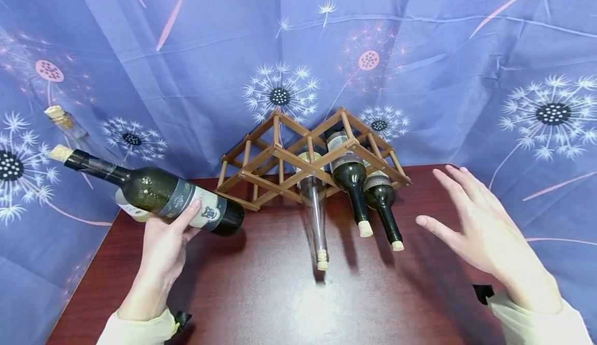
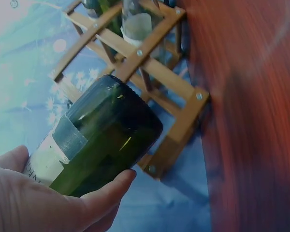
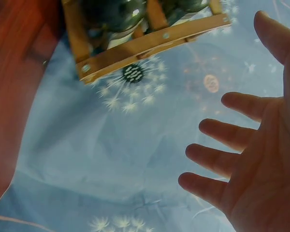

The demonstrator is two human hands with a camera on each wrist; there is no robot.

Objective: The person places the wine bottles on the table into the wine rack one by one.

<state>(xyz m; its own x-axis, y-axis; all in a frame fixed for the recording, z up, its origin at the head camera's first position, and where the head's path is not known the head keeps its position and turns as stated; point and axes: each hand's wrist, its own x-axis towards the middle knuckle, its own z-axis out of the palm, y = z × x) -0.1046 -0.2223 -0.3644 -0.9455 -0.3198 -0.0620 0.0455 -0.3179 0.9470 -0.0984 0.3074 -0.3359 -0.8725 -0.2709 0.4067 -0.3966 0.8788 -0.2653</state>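
My left hand [image 1: 165, 241] grips a dark green wine bottle [image 1: 151, 192] around its labelled lower body. The bottle lies nearly level, its corked neck toward the upper left and its base close to the left end of a wooden wine rack [image 1: 272, 151]. In the left wrist view the bottle's base [image 2: 121, 125] overlaps the rack's end. Three corked bottles rest in the rack with necks toward me: a clear bottle [image 1: 316, 210] in the middle and two green bottles, one higher [image 1: 350, 176] and one lower [image 1: 380, 197]. My right hand [image 1: 485, 231] is held off the rack's right side, fingers spread, holding nothing.
Behind the held bottle stands a clear corked bottle [image 1: 70, 122], mostly hidden. The dark red wooden table [image 1: 261, 293] reaches back to a blue curtain [image 1: 214, 49] with dandelion prints, which also hangs at both sides.
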